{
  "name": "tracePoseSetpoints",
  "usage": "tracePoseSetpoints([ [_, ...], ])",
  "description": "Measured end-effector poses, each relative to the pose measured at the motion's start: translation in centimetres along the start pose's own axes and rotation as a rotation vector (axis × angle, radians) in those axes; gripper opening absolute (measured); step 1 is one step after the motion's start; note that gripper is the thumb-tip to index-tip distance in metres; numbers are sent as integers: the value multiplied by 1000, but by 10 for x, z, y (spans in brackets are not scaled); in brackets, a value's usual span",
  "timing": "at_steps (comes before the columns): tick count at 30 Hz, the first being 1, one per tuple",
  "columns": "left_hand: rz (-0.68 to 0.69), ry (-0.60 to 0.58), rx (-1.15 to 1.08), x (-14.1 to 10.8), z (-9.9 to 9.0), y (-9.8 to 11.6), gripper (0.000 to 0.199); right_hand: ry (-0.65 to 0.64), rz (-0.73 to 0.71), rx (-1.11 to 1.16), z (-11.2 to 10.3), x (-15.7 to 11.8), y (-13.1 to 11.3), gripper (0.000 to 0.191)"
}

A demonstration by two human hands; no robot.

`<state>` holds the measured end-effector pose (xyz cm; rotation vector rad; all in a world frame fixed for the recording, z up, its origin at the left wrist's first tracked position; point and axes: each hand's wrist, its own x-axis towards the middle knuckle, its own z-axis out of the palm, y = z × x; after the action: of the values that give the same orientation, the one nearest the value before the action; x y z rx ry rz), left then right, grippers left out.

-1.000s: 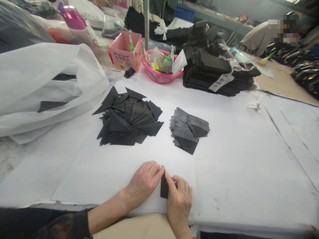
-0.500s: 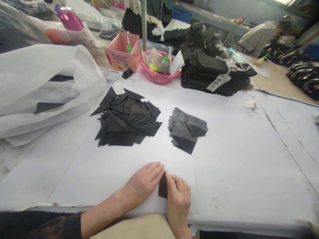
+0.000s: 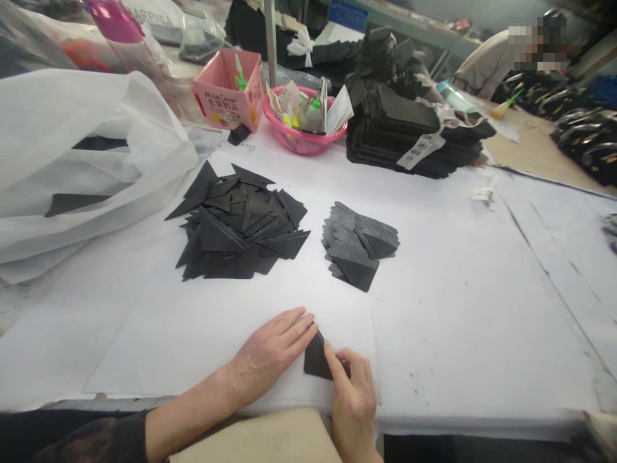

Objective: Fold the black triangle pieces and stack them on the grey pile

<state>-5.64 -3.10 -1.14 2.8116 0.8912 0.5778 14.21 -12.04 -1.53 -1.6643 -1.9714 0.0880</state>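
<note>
Right at the table's front, a small black triangular piece [image 3: 317,358] of flat sheet material lies on white paper. My left hand [image 3: 270,347] rests flat with its fingers stretched out, the tips touching the piece's upper corner. My right hand [image 3: 353,389] grips the piece's right side, its index finger along the slanted edge and the other fingers curled; they hide the right corner. Ahead to the left is a loose heap of black triangular pieces [image 3: 231,238]. Straight ahead sits a smaller, overlapping stack of grey-faced pieces [image 3: 347,231], with a few black faces showing.
A translucent white bag [image 3: 144,135] spreads on the left. At the back stand a pink box [image 3: 222,96], a pink basin [image 3: 303,143] with small bottles and papers, and a tagged stack of black panels [image 3: 385,128]. Another person [image 3: 486,67] sits at the far right.
My right hand has slid a little right and down along the piece, and more of its black surface shows. My left hand stays near the upper corner. The whole view has shifted slightly.
</note>
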Motion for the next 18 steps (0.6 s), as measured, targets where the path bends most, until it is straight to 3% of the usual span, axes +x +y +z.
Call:
tracePoseSetpoints([
  [18, 7, -35, 96, -3, 0, 4, 44, -16, -8, -76, 5, -1, -2, 39],
])
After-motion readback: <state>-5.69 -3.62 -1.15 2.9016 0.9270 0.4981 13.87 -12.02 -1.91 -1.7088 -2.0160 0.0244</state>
